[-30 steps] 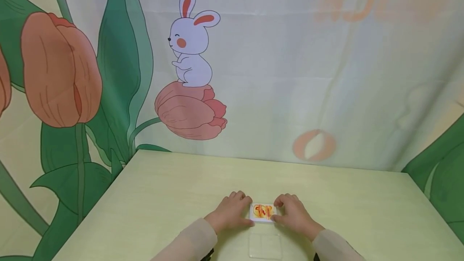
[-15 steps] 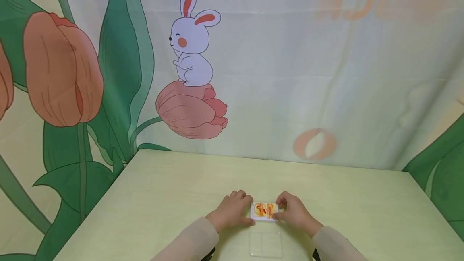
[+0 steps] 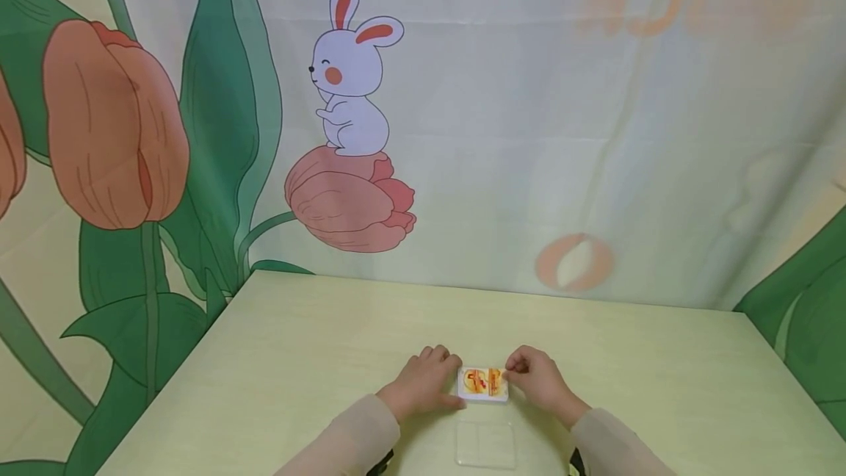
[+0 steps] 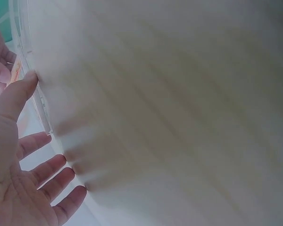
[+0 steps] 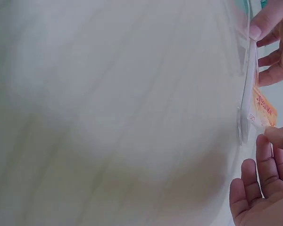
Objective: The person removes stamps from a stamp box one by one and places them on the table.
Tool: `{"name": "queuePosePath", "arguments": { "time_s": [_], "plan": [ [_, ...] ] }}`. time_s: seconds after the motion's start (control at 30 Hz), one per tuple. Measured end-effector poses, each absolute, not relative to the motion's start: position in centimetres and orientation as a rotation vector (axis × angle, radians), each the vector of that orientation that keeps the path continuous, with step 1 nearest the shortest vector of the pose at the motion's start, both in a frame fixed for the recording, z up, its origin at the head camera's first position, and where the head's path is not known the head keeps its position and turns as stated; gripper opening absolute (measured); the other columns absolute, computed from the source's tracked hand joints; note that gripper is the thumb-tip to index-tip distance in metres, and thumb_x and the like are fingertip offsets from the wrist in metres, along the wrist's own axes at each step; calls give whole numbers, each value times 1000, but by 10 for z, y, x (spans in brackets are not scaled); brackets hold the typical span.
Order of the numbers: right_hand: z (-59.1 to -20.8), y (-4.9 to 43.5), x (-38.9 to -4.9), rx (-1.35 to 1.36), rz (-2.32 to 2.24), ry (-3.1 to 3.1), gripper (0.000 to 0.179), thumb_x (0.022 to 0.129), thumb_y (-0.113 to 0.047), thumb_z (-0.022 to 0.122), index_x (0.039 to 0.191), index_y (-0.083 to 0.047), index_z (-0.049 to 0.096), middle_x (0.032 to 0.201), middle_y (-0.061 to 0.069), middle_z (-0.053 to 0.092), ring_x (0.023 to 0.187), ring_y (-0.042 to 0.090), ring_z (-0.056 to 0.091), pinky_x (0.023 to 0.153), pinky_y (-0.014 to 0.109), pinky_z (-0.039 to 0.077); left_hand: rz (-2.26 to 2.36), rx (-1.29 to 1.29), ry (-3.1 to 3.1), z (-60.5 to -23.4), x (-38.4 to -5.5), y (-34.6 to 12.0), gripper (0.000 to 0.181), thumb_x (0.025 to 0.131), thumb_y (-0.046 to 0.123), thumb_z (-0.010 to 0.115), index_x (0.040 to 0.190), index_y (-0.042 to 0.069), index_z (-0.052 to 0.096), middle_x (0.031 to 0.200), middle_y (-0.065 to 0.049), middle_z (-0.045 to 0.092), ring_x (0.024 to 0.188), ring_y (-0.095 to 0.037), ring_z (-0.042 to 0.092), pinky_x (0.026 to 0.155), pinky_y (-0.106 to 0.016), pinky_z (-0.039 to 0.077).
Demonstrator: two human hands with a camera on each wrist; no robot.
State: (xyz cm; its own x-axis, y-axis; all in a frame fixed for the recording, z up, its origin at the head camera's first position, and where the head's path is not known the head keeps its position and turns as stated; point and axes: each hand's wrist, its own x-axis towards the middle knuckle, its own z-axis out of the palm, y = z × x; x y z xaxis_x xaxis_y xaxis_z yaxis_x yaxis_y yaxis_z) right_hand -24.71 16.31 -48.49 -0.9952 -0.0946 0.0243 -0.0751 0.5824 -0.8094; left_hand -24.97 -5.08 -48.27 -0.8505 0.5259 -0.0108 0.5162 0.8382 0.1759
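A small stack of white-edged cards (image 3: 477, 382) with an orange-yellow picture on top lies in a clear plastic case on the table. My left hand (image 3: 426, 382) holds the case's left end, thumb at the near corner and index finger at the far corner. Its other fingers spread with their tips on the tabletop in the left wrist view. My right hand (image 3: 538, 380) pinches the right edge of a card (image 5: 263, 109) between thumb and index finger. In the right wrist view that card tilts up from the stack, while the remaining right fingers stay loosely bent.
A clear plastic lid (image 3: 485, 445) lies flat on the pale table (image 3: 317, 358), just nearer than the stack. Behind the table's far edge hangs a curtain (image 3: 482, 131) printed with tulips and a rabbit.
My right hand's fingertips have shifted slightly outward along the stack's right end, from resting over it to pinching a card's edge. The left hand and lid stay put.
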Motion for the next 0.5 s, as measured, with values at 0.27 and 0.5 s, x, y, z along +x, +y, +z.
{"name": "queuePosePath", "arguments": {
  "time_s": [0.27,0.5],
  "plan": [
    [-484,167,-249,-126,-1526,2700,5,80,1,64,81,1,59,72,5,58,66,11,48,57,19,41,248,832,2954,-481,-249,-50,61,75,52,68,122,17,51,118,-5,51,105,-20,47,83,-37,44],
    [-478,170,-248,-105,-1582,2648,5,81,1,63,83,3,59,72,6,58,64,10,49,55,19,42,252,831,2955,-480,-249,-50,61,75,52,67,123,17,51,118,-5,51,105,-21,47,83,-37,44]
  ]
}}
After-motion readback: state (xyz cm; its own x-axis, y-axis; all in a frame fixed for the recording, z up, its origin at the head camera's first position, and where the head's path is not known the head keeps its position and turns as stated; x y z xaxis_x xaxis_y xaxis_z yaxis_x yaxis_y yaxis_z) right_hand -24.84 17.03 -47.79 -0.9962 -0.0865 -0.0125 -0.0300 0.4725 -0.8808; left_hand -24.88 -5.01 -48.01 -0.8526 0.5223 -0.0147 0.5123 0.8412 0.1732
